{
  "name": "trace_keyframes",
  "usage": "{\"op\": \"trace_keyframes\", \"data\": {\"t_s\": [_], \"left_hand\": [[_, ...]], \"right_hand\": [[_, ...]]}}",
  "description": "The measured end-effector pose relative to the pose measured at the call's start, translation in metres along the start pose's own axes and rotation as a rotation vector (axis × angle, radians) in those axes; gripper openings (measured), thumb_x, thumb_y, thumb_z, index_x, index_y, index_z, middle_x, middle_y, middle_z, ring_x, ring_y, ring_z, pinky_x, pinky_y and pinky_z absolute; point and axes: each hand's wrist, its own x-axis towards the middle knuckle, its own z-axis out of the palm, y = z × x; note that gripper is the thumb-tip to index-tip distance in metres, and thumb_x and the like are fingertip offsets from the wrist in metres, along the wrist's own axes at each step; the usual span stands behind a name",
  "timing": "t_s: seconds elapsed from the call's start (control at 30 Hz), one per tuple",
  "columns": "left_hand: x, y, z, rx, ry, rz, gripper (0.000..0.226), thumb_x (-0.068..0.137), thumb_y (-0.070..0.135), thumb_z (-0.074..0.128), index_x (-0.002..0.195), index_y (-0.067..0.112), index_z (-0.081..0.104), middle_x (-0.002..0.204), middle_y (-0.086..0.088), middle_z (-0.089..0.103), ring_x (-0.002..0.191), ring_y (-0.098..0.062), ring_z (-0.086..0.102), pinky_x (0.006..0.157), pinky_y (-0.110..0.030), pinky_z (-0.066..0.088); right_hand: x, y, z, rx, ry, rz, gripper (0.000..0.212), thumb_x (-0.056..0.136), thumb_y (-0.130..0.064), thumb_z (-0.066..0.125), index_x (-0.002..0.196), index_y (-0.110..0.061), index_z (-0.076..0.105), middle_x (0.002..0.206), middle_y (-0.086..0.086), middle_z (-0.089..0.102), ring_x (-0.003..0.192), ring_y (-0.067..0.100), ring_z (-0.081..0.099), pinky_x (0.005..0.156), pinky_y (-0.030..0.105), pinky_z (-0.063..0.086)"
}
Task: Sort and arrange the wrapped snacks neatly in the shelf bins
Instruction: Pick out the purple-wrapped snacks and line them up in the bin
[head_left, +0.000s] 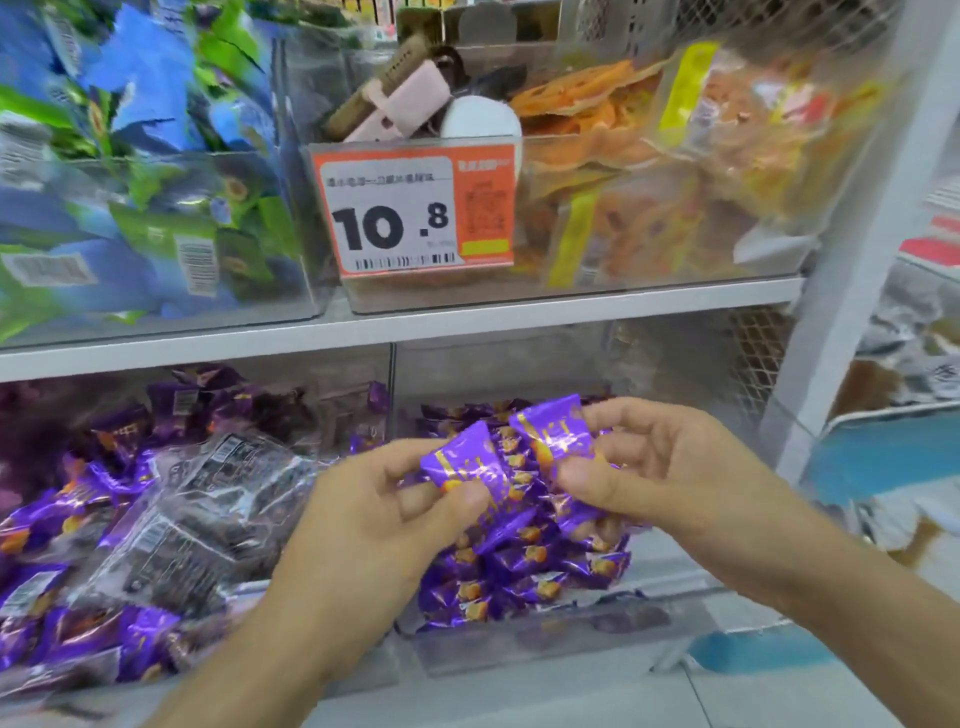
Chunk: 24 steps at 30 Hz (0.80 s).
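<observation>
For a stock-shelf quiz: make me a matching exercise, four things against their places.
Things:
1. blue and green packs
2. price tag
3. orange snack bags
4. purple wrapped snack

Places:
A. upper right bin
B. pinched in the left hand
C. upper left bin
D. front of the upper middle bin

Pairs: 1-C, 2-D, 3-A, 4-B

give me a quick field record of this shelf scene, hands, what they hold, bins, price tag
left hand: pinches a purple snack packet
right hand: pinches a second purple packet
lower right bin: purple packets, under both hands
lower left bin: purple packets and clear dark packs
upper left bin: blue and green packets
upper right bin: orange snack bags
price tag: reads 10.8
</observation>
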Motion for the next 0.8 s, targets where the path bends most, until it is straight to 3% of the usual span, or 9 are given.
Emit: {"op": "trace_keyframes", "data": {"t_s": [0.07,0.13,0.27,0.37,0.5,0.57,0.67,0.8], "left_hand": [[0.000,0.000,0.004,0.004,0.001,-0.002,0.023,0.075,0.017,0.080,0.097,0.020,0.076,0.094,-0.011,0.076,0.091,-0.028,0.073,0.083,-0.036,0.059],[0.001,0.001,0.008,-0.036,0.034,-0.030,0.013,0.083,0.018,0.070,0.093,0.012,0.077,0.091,-0.014,0.076,0.085,-0.030,0.073,0.078,-0.036,0.060],[0.003,0.003,0.014,-0.073,0.060,-0.098,0.022,0.090,0.020,0.059,0.094,0.006,0.074,0.085,-0.020,0.074,0.069,-0.031,0.070,0.061,-0.034,0.059],[0.004,0.002,0.015,-0.085,0.097,-0.076,0.027,0.085,0.029,0.060,0.094,0.007,0.073,0.088,-0.020,0.074,0.077,-0.034,0.072,0.069,-0.039,0.061],[0.005,0.002,0.017,-0.140,0.125,-0.101,0.024,0.096,0.021,0.054,0.096,0.002,0.069,0.090,-0.020,0.074,0.088,-0.039,0.071,0.083,-0.045,0.057],[0.005,0.002,0.019,-0.140,0.134,-0.110,0.025,0.098,0.017,0.051,0.090,0.002,0.070,0.087,-0.020,0.074,0.080,-0.033,0.072,0.077,-0.040,0.058],[0.006,0.003,0.020,-0.194,0.129,-0.122,0.038,0.099,0.021,0.048,0.078,0.008,0.077,0.084,-0.017,0.075,0.073,-0.024,0.072,0.073,-0.037,0.056],[0.003,0.004,0.021,-0.165,0.056,-0.105,0.030,0.094,0.029,0.055,0.084,0.011,0.077,0.089,-0.013,0.075,0.080,-0.024,0.072,0.076,-0.038,0.059]], "right_hand": [[-0.001,0.001,-0.002,-0.035,0.031,-0.031,0.044,0.066,-0.020,0.089,0.098,-0.001,0.067,0.082,0.020,0.074,0.057,0.027,0.067,0.052,0.031,0.052],[-0.002,0.001,-0.001,0.000,0.049,-0.060,0.036,0.064,-0.022,0.080,0.092,-0.002,0.069,0.076,0.016,0.073,0.053,0.023,0.066,0.049,0.027,0.052],[-0.003,0.003,-0.002,0.008,0.061,-0.133,0.026,0.075,-0.024,0.071,0.099,-0.013,0.076,0.085,0.009,0.075,0.063,0.014,0.066,0.062,0.025,0.056],[-0.003,0.003,0.000,0.036,0.065,-0.136,0.026,0.075,-0.028,0.072,0.098,-0.017,0.078,0.087,0.006,0.074,0.071,0.019,0.065,0.067,0.030,0.057],[-0.007,0.005,0.010,0.127,0.102,-0.113,0.028,0.071,-0.022,0.075,0.092,-0.004,0.071,0.076,0.011,0.070,0.056,0.024,0.064,0.056,0.026,0.055],[-0.007,0.009,0.018,0.140,0.135,-0.105,0.034,0.067,-0.024,0.077,0.091,-0.001,0.068,0.075,0.013,0.069,0.053,0.026,0.064,0.055,0.030,0.056],[-0.004,0.018,0.028,0.024,0.208,-0.153,0.033,0.067,-0.028,0.080,0.090,-0.006,0.070,0.081,0.009,0.072,0.060,0.029,0.066,0.063,0.047,0.059],[0.000,0.029,0.034,-0.078,0.238,-0.238,0.020,0.066,-0.034,0.082,0.080,-0.021,0.076,0.092,0.002,0.074,0.082,0.031,0.069,0.068,0.048,0.060]]}}
